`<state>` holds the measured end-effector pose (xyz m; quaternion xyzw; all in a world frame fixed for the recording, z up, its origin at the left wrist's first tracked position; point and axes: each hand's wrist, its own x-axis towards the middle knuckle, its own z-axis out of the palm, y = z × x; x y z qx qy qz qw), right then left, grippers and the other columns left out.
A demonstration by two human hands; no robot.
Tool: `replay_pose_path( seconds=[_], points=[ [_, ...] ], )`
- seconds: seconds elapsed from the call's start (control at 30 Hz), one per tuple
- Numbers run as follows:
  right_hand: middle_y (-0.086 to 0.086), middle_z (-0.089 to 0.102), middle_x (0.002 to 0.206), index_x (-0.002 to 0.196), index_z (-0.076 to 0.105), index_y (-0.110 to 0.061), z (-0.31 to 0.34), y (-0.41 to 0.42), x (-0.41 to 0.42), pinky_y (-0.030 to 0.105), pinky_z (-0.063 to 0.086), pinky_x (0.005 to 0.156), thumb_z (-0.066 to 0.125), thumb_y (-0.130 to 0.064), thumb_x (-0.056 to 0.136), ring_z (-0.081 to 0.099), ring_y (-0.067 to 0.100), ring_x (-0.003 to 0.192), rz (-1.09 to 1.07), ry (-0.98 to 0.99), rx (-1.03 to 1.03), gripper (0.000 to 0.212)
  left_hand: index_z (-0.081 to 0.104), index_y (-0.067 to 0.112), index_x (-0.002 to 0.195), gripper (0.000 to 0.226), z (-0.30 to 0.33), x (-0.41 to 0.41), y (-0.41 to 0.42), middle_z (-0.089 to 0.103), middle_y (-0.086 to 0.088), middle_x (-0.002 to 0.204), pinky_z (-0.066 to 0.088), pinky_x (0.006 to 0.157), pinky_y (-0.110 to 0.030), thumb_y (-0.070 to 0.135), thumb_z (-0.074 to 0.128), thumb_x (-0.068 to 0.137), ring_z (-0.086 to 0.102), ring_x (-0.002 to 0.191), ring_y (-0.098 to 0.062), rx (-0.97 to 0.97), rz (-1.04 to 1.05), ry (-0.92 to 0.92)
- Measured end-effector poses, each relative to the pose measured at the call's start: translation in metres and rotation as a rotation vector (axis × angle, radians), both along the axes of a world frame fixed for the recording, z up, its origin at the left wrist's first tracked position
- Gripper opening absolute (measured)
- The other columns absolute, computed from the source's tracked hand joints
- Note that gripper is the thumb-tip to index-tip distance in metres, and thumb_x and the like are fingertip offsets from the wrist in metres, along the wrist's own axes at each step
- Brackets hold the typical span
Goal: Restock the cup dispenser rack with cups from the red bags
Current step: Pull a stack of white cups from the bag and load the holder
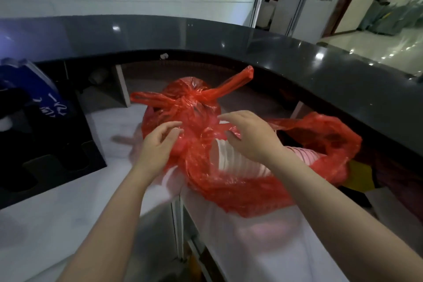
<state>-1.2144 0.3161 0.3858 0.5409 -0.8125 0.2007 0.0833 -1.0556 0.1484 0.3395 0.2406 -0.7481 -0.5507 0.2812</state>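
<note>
Two red plastic bags lie on the white lower counter [57,217]. The far bag [194,103] is knotted at the top, its handles sticking out left and right. The near bag [242,188] lies open on its side, and a stack of white cups [231,155] shows through its mouth. My left hand [158,144] pinches the red plastic at the near bag's opening. My right hand [249,137] rests on the plastic just above the cups, fingers bent. The cup dispenser rack is not in view.
A curved black raised countertop [343,71] wraps behind and to the right of the bags. A black machine [45,144] with a blue labelled part [34,82] stands at the left. A gap between the counter sections [176,224] opens below the bags.
</note>
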Motion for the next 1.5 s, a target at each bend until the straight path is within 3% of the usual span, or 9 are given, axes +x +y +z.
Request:
replay_pose_path(
  seconds=[0.27,0.47,0.67,0.93,1.03,1.13,1.27,1.37,1.5],
  points=[
    [0.001,0.054,0.135,0.124,0.063,-0.024,0.005,-0.102,-0.023,0.042,0.043,0.1,0.051,-0.005,0.091,0.044,0.022,0.127,-0.015,0.033,0.053,0.04,0.05,0.028,0.131,0.059,-0.023,-0.032,-0.079,0.056,0.003,0.128,0.044,0.101,-0.037,0.025,0.075,0.078,0.051,0.118,-0.014,-0.206,0.163,-0.239],
    [0.0,0.013,0.16,0.137,0.046,-0.041,-0.005,-0.152,-0.04,0.041,0.04,0.1,0.045,0.006,0.083,0.007,0.027,0.146,-0.077,0.177,0.359,0.072,0.055,0.025,0.127,0.054,-0.042,-0.047,-0.09,0.05,0.003,0.135,0.03,0.1,-0.019,0.002,0.064,0.079,0.048,0.125,-0.015,-0.413,0.0,-0.271],
    [-0.001,0.054,0.129,0.126,0.057,-0.032,-0.015,-0.151,-0.061,0.037,0.041,0.087,0.049,-0.022,0.093,0.045,0.024,0.119,-0.189,0.215,0.484,0.035,0.061,0.016,0.081,0.033,-0.039,-0.044,-0.123,0.051,-0.011,0.139,0.03,0.109,-0.028,-0.013,0.047,0.078,0.042,0.133,-0.023,-0.337,0.07,-0.25],
    [0.005,0.067,0.11,0.111,0.069,-0.027,0.002,-0.121,-0.088,0.039,0.05,0.081,0.046,-0.029,0.097,0.059,0.03,0.104,-0.484,0.104,0.164,0.027,0.058,0.027,0.057,0.042,-0.025,-0.041,-0.163,0.073,-0.002,0.102,0.047,0.085,-0.027,-0.009,0.047,0.076,0.064,0.094,-0.026,-0.164,0.362,-0.252],
    [0.008,0.068,0.108,0.116,0.065,-0.028,0.007,-0.11,-0.094,0.037,0.046,0.073,0.041,-0.02,0.095,0.062,0.033,0.098,-0.626,0.023,0.052,0.032,0.063,0.026,0.065,0.038,-0.015,-0.039,-0.168,0.071,-0.005,0.106,0.04,0.081,-0.025,-0.008,0.049,0.075,0.062,0.099,-0.028,-0.135,0.424,-0.284],
    [0.009,0.068,0.111,0.128,0.055,-0.036,0.012,-0.108,-0.087,0.037,0.048,0.077,0.039,-0.009,0.088,0.062,0.035,0.099,-0.536,-0.062,-0.004,0.051,0.066,0.026,0.104,0.043,0.003,-0.046,-0.147,0.063,-0.003,0.121,0.043,0.093,-0.03,0.0,0.057,0.071,0.057,0.113,-0.025,-0.203,0.174,-0.285],
    [0.002,0.067,0.111,0.118,0.066,-0.034,0.015,-0.12,-0.068,0.035,0.047,0.092,0.042,-0.001,0.08,0.06,0.026,0.106,-0.294,-0.109,-0.019,0.055,0.048,0.031,0.134,0.056,0.022,-0.073,-0.104,0.046,0.007,0.144,0.007,0.117,-0.055,0.034,0.064,0.08,0.022,0.144,-0.019,-0.314,-0.028,-0.286],
    [-0.008,0.063,0.096,0.105,0.072,-0.029,0.017,-0.12,-0.065,0.028,0.046,0.087,0.052,-0.006,0.076,0.06,0.017,0.097,-0.205,-0.159,-0.019,0.042,0.054,0.03,0.128,0.05,0.021,-0.082,-0.1,0.057,0.006,0.131,0.027,0.112,-0.05,0.04,0.068,0.082,0.046,0.127,-0.018,-0.335,0.055,-0.263],
    [-0.01,0.06,0.093,0.099,0.073,-0.03,0.011,-0.111,-0.075,0.029,0.048,0.08,0.07,-0.027,0.079,0.061,0.015,0.089,-0.162,-0.119,0.116,0.02,0.065,0.033,0.088,0.019,0.012,-0.075,-0.109,0.066,0.008,0.096,0.047,0.085,-0.025,0.017,0.072,0.081,0.061,0.094,-0.011,-0.251,0.087,-0.133]
  ],
)
